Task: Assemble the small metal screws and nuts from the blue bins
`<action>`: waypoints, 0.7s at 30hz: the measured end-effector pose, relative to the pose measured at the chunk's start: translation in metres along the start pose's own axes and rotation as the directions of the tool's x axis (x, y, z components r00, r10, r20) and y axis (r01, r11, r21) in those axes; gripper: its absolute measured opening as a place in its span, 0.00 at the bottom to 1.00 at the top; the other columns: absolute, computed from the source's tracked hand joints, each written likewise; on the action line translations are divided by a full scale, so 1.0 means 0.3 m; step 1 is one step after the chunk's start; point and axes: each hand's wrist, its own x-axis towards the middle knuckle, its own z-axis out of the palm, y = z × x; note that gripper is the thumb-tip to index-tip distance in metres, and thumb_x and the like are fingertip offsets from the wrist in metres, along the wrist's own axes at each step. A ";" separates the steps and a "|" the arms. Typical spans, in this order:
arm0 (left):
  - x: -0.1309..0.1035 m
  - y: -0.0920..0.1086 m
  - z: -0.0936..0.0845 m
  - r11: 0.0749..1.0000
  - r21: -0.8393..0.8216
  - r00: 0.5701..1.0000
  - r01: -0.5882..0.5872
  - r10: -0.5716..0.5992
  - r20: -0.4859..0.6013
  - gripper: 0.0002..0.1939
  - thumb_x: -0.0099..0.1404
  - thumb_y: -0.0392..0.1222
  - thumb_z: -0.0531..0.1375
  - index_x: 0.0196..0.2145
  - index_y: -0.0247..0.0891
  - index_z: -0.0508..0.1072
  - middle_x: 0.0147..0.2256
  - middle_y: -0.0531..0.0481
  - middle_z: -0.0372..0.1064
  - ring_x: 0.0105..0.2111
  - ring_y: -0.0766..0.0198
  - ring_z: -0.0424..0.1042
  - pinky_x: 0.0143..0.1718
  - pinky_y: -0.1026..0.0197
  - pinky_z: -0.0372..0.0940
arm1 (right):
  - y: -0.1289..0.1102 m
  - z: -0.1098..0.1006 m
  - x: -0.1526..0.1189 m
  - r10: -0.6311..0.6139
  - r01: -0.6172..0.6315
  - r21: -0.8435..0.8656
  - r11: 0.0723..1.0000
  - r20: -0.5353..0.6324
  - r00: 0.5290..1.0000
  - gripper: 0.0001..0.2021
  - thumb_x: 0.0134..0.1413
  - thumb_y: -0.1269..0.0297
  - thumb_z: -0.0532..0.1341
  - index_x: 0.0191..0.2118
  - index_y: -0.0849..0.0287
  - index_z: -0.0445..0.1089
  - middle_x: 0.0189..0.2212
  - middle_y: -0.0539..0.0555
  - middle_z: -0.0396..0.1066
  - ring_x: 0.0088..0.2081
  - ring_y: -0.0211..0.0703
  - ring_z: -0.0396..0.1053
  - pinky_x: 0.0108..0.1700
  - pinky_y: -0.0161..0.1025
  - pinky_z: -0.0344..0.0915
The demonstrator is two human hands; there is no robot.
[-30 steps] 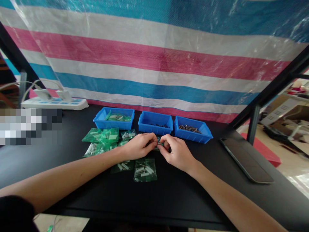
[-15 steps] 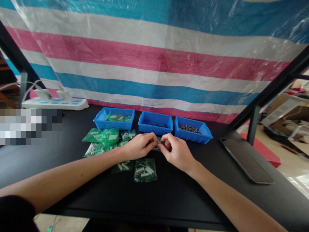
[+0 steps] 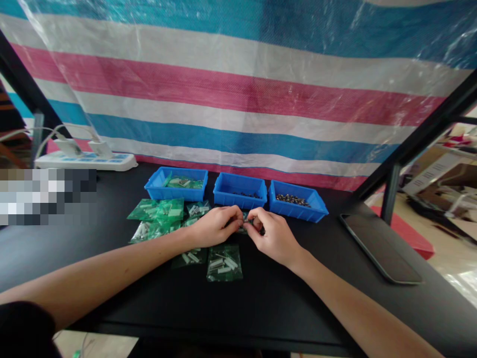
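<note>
My left hand (image 3: pixel 219 224) and my right hand (image 3: pixel 274 233) meet over the table, fingertips almost touching. Both are closed in a pinch, and what lies between the fingertips is too small to name. Something small and dark shows under the curled fingers of my right hand. Part of a green-tinted plastic bag (image 3: pixel 244 227) is visible behind the fingertips. Closer to me lies a flat green-tinted bag (image 3: pixel 224 263) with white cylindrical pieces inside. More such bags (image 3: pixel 160 214) lie to the left, some partly covered by my left forearm.
Three blue bins stand in a row: the left bin (image 3: pixel 152 186) holds green bags, the middle bin (image 3: pixel 238 201) small dark parts, the right bin (image 3: pixel 316 211) shiny metal parts. A phone (image 3: pixel 380 248) lies at right. A white power strip (image 3: pixel 85 161) sits at back left.
</note>
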 end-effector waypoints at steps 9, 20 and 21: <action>0.001 0.005 -0.001 1.000 -0.005 1.000 0.013 -0.013 0.009 0.04 0.63 0.35 0.50 0.31 0.36 0.62 0.26 0.54 0.63 0.26 0.69 0.63 0.28 0.68 0.56 | -0.002 -0.001 0.002 -0.015 0.015 0.004 1.000 -0.010 1.000 0.03 0.51 0.70 0.57 0.33 0.58 0.62 0.19 0.46 0.61 0.23 0.36 0.63 0.29 0.32 0.59; 0.003 0.004 -0.001 1.000 -0.004 1.000 0.000 0.000 0.004 0.04 0.63 0.34 0.50 0.30 0.36 0.62 0.26 0.54 0.63 0.26 0.69 0.63 0.28 0.68 0.56 | 0.000 -0.002 0.002 -0.014 0.014 0.012 1.000 -0.002 1.000 0.03 0.51 0.70 0.57 0.33 0.58 0.62 0.20 0.46 0.61 0.23 0.36 0.62 0.29 0.32 0.59; 0.004 0.004 0.000 1.000 -0.004 1.000 -0.001 0.001 0.003 0.04 0.63 0.35 0.50 0.30 0.36 0.62 0.26 0.54 0.63 0.26 0.69 0.63 0.28 0.68 0.56 | 0.000 -0.002 0.003 -0.015 0.015 0.012 1.000 -0.001 1.000 0.03 0.51 0.70 0.57 0.34 0.58 0.62 0.20 0.46 0.61 0.23 0.36 0.62 0.29 0.32 0.59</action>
